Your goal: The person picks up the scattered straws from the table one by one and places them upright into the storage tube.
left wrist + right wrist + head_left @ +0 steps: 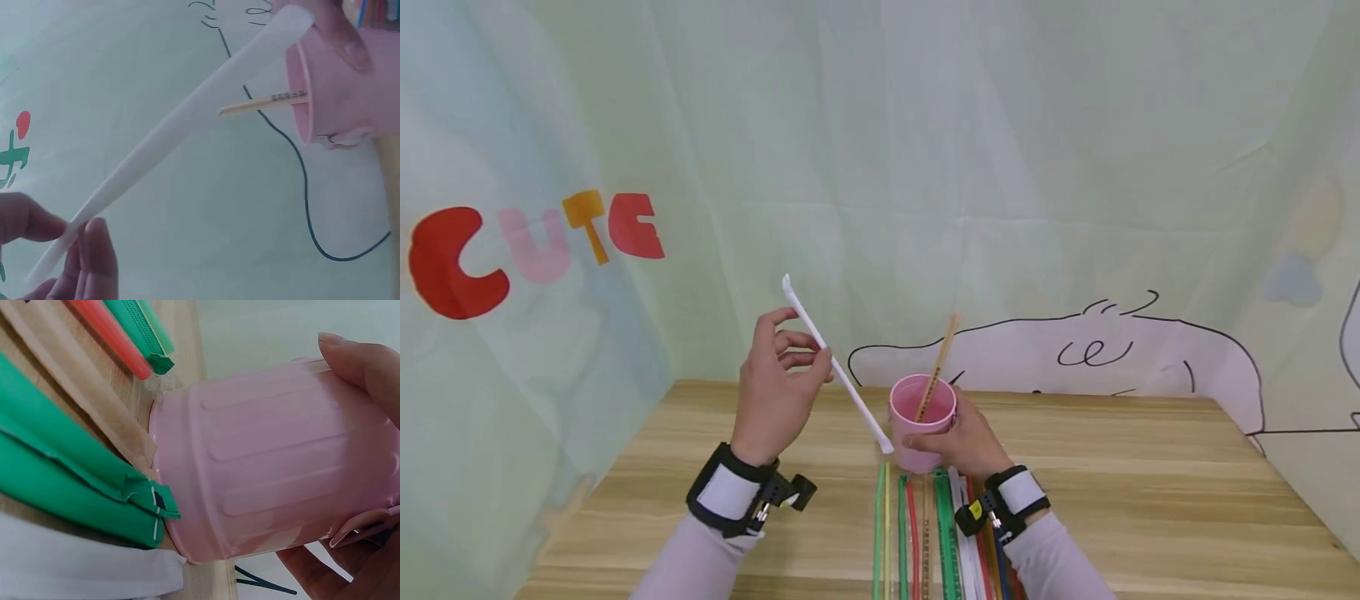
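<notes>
My left hand (775, 392) pinches a slim white paper-wrapped straw (852, 390) between thumb and fingers. The straw slants down to the right, its lower end close to a pink bucket (917, 459). Around the bucket's right side, my right hand (973, 442) holds it with the thumb at the front; in the right wrist view a small side handle shows near the fingers. A tan printed wrapped stick (942, 364) leans inside the bucket and pokes out above the rim. The bucket stands upright on the wooden table.
Several straws lie side by side in front of the bucket, among them green wrapped ones (946, 533), a red one (913, 525) and white ones (964, 542). The wooden table (1150, 492) ends at a printed curtain (1000, 167) behind.
</notes>
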The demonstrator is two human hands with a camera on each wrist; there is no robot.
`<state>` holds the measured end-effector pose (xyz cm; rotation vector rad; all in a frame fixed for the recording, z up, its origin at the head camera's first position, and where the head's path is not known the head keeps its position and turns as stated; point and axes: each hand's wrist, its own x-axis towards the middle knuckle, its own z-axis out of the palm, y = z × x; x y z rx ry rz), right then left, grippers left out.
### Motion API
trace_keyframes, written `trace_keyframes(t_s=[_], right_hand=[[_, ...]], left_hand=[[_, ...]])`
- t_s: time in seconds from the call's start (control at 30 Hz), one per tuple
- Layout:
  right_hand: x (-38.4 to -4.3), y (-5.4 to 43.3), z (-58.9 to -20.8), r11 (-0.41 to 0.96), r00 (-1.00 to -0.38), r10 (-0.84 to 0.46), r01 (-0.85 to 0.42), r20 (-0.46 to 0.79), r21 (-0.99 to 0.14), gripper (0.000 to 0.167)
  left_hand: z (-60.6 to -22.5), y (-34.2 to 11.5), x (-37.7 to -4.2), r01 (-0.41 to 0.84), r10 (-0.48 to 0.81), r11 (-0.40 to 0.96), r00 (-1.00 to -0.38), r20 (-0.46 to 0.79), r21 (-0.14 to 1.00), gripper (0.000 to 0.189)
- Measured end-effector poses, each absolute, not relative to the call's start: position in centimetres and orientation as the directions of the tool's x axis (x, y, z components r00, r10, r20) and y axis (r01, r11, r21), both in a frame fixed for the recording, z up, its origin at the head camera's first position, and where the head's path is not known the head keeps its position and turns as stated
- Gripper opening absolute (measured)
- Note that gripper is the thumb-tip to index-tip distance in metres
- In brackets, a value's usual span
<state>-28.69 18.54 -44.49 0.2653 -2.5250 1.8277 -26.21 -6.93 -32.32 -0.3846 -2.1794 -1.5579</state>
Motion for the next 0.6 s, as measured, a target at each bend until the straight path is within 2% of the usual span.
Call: trace_keyframes(t_s=[0.17,0.27,0.6], right_hand=[[-28.8,18.5,-44.6,0.299,-0.987,-0.12,-0.139,0.107,-0.944,0.083],[-28.8,18.5,-44.6,0.305,-0.988,-0.115,-0.137,0.107,-0.942,0.083],[-29.0,18.5,-44.6,0.315,-0.986,-0.122,-0.143,0.11,-0.938,0.084]], left_hand=[[-31.8,-6.0,-27.1,0.491,-0.088,0.201,-0.853,0.515,0.848,0.059],[-31.9,-5.2,-27.6,0.482,-0.095,0.188,-0.859,0.504,0.856,0.059],[-34.8,-1.9,-30.1,0.443,-0.005,0.29,-0.886,0.464,0.849,0.06]])
